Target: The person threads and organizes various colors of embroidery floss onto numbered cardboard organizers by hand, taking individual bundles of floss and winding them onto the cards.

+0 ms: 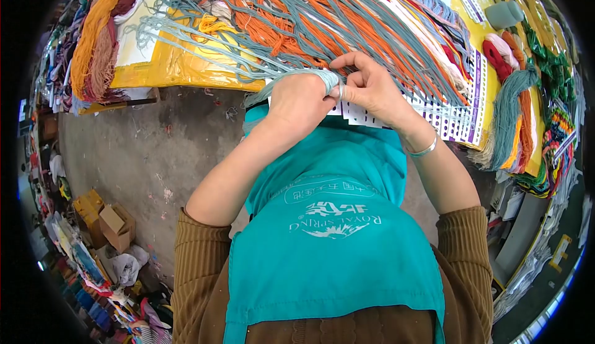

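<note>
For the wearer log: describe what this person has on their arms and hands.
Both the left hand and right hand are bare, no gloves. Brown ribbed knit sleeves cover the upper arms, the left sleeve and right sleeve ending near the elbows. A slim silver bangle circles the right wrist.

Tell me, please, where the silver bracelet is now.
Head view, right of centre: the silver bracelet circles the wrist of the right hand, which pinches grey-blue thread, beside the punched white card.

Grey-blue yarn point(310, 79) is winding round the left hand point(302, 103), orange strands point(291, 9) are fanning over the yellow desk point(180, 68) (teal apron point(334, 245), white lettering).
</note>
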Available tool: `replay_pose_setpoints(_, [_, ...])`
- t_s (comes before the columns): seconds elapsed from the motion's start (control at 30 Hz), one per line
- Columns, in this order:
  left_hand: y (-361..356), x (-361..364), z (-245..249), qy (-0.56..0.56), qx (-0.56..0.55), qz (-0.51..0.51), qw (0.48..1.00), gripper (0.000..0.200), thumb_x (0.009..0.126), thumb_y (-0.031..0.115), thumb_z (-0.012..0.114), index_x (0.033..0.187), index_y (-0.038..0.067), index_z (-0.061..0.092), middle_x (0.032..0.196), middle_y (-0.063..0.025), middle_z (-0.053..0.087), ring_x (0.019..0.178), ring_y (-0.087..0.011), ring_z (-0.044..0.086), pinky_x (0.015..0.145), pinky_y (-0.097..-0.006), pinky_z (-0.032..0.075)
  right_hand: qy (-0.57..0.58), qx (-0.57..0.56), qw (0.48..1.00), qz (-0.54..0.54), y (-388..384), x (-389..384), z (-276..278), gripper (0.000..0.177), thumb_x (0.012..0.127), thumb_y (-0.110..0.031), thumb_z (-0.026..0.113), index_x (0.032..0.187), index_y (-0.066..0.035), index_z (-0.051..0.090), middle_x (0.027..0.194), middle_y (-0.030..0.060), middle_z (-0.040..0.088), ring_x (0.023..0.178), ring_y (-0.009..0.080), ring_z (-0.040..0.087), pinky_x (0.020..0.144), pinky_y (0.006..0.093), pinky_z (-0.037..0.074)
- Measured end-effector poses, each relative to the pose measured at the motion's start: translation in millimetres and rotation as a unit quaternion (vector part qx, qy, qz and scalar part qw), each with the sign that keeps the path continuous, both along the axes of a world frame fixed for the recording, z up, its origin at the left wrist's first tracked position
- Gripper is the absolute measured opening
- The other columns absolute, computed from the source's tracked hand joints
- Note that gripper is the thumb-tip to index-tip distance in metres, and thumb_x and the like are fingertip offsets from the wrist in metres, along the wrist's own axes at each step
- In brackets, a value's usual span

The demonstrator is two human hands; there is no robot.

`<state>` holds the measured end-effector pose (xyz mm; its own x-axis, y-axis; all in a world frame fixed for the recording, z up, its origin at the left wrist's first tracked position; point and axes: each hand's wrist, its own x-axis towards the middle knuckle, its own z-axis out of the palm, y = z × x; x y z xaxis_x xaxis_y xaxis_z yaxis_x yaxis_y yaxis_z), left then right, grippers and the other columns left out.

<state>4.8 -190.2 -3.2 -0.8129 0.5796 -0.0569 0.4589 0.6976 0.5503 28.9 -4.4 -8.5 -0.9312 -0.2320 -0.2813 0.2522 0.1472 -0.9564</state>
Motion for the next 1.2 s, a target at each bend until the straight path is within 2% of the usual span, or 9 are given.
replay_pose_setpoints(0.1, [-1,-3,-8,-0.156,0.211,0.032,0.964,0.015,0.088,0.02,0.062,0.089,0.005,0.064,0.066,-0.0056,0.06,0.06,-0.0209,0.06,0.054,-0.0338,0.046,0.014,-0.002,1.0,-0.007,-2,0,-4,0.043,0.087,-0.03,0.073,0.114,-0.003,0.055,0.06,-0.0037,0.051,0.057,0.0041,0.045,0.054,0.0223,0.036])
replay_pose_setpoints(0.23, [-29,-18,3,-0.605,0.454,0.121,0.643,0.021,0.098,0.023,0.052,0.082,0.008,0.054,0.058,0.0063,0.04,0.046,-0.0041,0.036,0.041,-0.0208,0.03,0.015,-0.001,1.0,-0.01,-4,0,-6,0.049,0.093,-0.045,0.061,0.117,-0.003,0.055,0.067,-0.0018,0.052,0.061,0.0044,0.047,0.055,0.0212,0.037])
replay_pose_setpoints(0.33, [-66,-24,2,-0.647,0.53,0.071,0.543,0.02,0.1,0.023,0.048,0.085,0.011,0.05,0.057,0.0068,0.031,0.043,-0.0026,0.024,0.038,-0.019,0.019,-0.005,0.016,1.0,0.005,-3,-2,-2,0.047,0.093,-0.042,0.061,0.117,-0.003,0.054,0.067,0.0019,0.057,0.063,0.0083,0.053,0.058,0.0252,0.041])
replay_pose_setpoints(0.6, [-204,-57,54,-0.496,0.589,0.205,0.604,0.024,0.103,0.02,0.041,0.081,0.011,0.042,0.058,0.0053,0.029,0.045,-0.0041,0.024,0.039,-0.0195,0.02,0.025,0.21,0.976,0.051,-7,0,5,0.054,0.076,-0.026,0.072,0.12,-0.004,0.052,0.067,0.0047,0.061,0.063,0.0185,0.06,0.062,0.0327,0.046])
replay_pose_setpoints(0.77, [-261,-143,80,-0.48,0.678,0.075,0.552,0.024,0.101,0.015,0.044,0.078,0.011,0.039,0.059,0.005,0.028,0.045,-0.0041,0.024,0.038,-0.0206,0.019,0.043,0.265,0.961,0.067,-15,2,17,0.058,0.073,-0.029,0.076,0.12,-0.004,0.052,0.067,0.0051,0.061,0.065,0.0221,0.062,0.062,0.0359,0.046])
replay_pose_setpoints(0.83, [-256,-183,80,-0.47,0.649,0.024,0.597,0.016,0.1,0.015,0.047,0.086,0.007,0.048,0.06,0.0044,0.029,0.045,-0.0044,0.025,0.038,-0.0197,0.021,0.051,0.281,0.956,0.071,-18,0,17,0.059,0.072,-0.029,0.076,0.12,-0.004,0.053,0.067,0.005,0.062,0.066,0.0223,0.063,0.062,0.0362,0.047])
replay_pose_setpoints(1.03, [-201,-214,71,-0.181,0.43,0.294,0.834,0.027,0.098,0.021,0.053,0.111,-0.002,0.058,0.099,-0.0079,0.068,0.06,-0.0049,0.048,0.052,-0.0173,0.039,0.038,0.258,0.964,0.043,-17,4,15,0.056,0.075,-0.027,0.075,0.121,-0.004,0.053,0.066,0.0045,0.062,0.065,0.0205,0.062,0.061,0.0354,0.046])
replay_pose_setpoints(1.1, [-183,-186,58,-0.303,0.514,0.225,0.77,0.047,0.096,0.027,0.054,0.13,-0.005,0.052,0.129,-0.0182,0.059,0.114,-0.0232,0.06,0.093,-0.0314,0.048,0.046,0.252,0.966,0.035,-16,4,12,0.054,0.077,-0.026,0.075,0.122,-0.005,0.053,0.066,0.0043,0.061,0.064,0.0191,0.062,0.061,0.0344,0.046])
replay_pose_setpoints(1.2, [-150,-126,51,-0.418,0.618,0.131,0.653,0.055,0.101,0.026,0.042,0.142,-0.009,0.034,0.147,-0.0238,0.04,0.137,-0.0312,0.039,0.111,-0.0408,0.036,0.038,0.191,0.981,0.002,-18,5,11,0.048,0.08,-0.02,0.073,0.122,-0.005,0.054,0.064,0.0038,0.06,0.061,0.0155,0.059,0.059,0.0315,0.045])
